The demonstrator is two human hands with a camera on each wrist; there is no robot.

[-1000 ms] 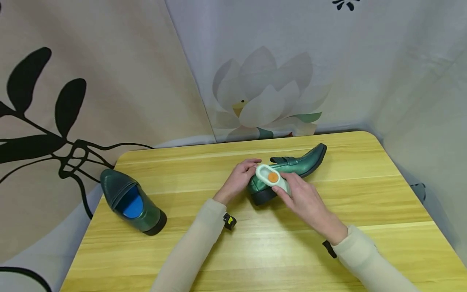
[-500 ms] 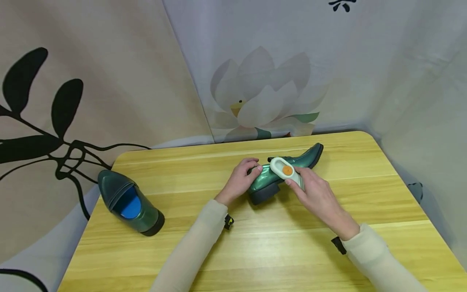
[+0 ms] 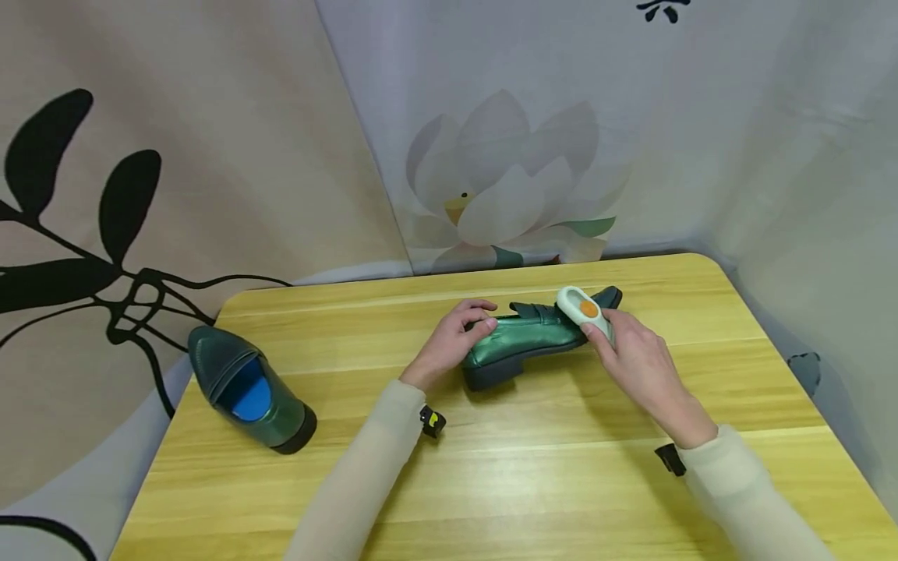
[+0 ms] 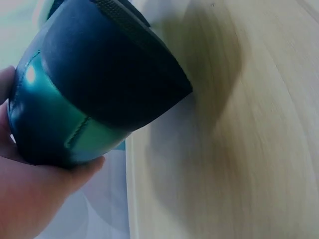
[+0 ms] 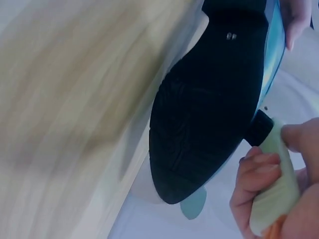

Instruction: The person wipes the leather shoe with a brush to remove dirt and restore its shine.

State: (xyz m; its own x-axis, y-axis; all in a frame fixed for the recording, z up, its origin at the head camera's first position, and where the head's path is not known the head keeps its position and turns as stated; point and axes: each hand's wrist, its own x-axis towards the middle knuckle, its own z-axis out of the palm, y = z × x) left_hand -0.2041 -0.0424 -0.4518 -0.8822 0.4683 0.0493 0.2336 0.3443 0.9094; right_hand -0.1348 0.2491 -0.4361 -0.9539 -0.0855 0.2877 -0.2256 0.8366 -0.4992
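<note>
Near the middle of the table, my left hand (image 3: 452, 343) grips a shiny green loafer (image 3: 529, 339) by its heel end, thumb on the near side of the heel collar. The left wrist view shows the dark heel (image 4: 114, 64) close over the wood. My right hand (image 3: 644, 368) holds a pale green shoe brush (image 3: 574, 301) with an orange button, over the front of the loafer. In the right wrist view, its black head (image 5: 259, 128) is right at the upper's edge, and the loafer's black sole (image 5: 204, 99) faces the camera, tilted.
A second green loafer (image 3: 256, 389) with a blue insole stands at the table's left edge, toe pointing away. The wooden table (image 3: 519, 491) has a rounded far right corner. Printed cloth curtains (image 3: 519, 156) hang behind and beside it.
My right hand has moved the brush rightward along the loafer, from near the heel to the toe end. The left hand has shifted slightly left, and the loafer's toe has come down a little.
</note>
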